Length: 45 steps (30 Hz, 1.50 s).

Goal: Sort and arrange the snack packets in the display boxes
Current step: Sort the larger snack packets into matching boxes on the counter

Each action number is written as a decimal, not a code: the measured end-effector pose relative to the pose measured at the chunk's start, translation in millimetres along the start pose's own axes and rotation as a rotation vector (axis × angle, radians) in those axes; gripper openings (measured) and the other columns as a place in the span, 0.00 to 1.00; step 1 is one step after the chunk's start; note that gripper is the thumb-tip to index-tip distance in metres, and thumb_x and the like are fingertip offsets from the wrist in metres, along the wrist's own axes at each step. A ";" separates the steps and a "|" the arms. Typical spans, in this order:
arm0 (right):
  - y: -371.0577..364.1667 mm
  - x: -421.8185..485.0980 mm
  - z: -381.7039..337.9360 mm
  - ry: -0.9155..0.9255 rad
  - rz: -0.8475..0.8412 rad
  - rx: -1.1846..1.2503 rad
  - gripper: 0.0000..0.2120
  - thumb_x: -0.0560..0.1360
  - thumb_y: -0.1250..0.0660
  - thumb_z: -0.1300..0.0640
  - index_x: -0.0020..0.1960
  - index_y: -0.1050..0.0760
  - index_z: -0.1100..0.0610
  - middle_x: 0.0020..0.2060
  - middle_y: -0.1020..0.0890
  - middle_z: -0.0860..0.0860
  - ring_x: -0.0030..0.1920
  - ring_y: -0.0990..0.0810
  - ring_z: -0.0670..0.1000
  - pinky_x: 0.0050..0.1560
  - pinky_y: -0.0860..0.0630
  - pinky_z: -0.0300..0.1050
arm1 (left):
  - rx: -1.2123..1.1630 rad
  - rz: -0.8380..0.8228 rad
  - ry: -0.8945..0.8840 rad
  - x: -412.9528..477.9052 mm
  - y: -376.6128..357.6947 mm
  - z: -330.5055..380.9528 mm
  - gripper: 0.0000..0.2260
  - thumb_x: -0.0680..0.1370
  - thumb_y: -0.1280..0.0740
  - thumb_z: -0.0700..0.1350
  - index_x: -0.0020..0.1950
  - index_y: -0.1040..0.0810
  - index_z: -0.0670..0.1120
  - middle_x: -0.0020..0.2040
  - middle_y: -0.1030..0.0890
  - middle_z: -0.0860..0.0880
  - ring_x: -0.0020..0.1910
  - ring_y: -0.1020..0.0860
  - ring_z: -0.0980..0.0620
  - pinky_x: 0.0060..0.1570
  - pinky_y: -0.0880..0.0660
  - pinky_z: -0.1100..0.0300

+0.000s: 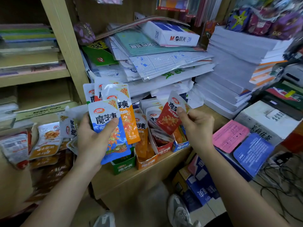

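The right hand [196, 126] pinches a red packet [170, 118] just above the red display box [164, 149] on the surface [147, 177]. It should go in upright, label forward. The left hand [93, 138] grips fanned mixed packets [118, 102].

Soft, even indoor light fills the scene, and shadows are faint. Glare streaks the clear plastic sleeves [164, 63] at twelve o'clock. Motion blur smears the packets [45, 141] at nine o'clock. Wide-angle distortion bends the shelf upright [65, 46] at eleven, and the corners darken.
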State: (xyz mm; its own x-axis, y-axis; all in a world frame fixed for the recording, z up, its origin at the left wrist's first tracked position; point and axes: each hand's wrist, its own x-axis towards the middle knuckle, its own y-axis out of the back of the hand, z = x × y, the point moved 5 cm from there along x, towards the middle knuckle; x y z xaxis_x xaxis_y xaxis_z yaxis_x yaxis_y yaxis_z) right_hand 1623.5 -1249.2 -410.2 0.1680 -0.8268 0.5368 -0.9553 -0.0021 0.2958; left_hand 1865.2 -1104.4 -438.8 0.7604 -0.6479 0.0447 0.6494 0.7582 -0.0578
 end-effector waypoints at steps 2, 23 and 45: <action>-4.8 -3.1 7.7 -0.032 -0.071 -0.005 0.28 0.79 0.30 0.60 0.24 0.32 0.45 0.19 0.32 0.41 0.22 0.36 0.43 0.26 0.41 0.34 | -0.003 -0.012 0.000 -1.3 -1.8 0.2 0.13 0.76 0.25 0.44 0.59 0.22 0.51 0.51 0.14 0.55 0.48 0.14 0.55 0.43 0.16 0.55; -52.7 -48.1 -35.9 -0.305 -0.457 0.445 0.25 0.73 0.23 0.55 0.68 0.28 0.52 0.59 0.17 0.51 0.59 0.17 0.52 0.57 0.19 0.55 | -0.105 -0.327 -0.010 -38.0 -41.3 -4.9 0.18 0.69 0.26 0.48 0.59 0.21 0.49 0.51 0.13 0.51 0.50 0.14 0.50 0.42 0.18 0.58; -75.9 -70.8 -36.3 -0.733 -0.427 0.849 0.18 0.73 0.30 0.64 0.62 0.25 0.61 0.55 0.16 0.62 0.49 0.14 0.62 0.45 0.16 0.56 | -0.136 -0.189 0.029 -27.2 -21.9 -7.1 0.08 0.79 0.29 0.40 0.57 0.19 0.47 0.50 0.13 0.48 0.49 0.14 0.47 0.45 0.19 0.56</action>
State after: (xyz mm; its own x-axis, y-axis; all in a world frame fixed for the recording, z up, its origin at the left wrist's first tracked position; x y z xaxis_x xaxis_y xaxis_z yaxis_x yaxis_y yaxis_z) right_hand 1692.9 -1170.1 -442.0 0.5953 -0.7917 -0.1369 -0.7579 -0.4968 -0.4228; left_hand 1830.3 -1103.9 -445.9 0.6238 -0.7806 0.0393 0.7722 0.6078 -0.1853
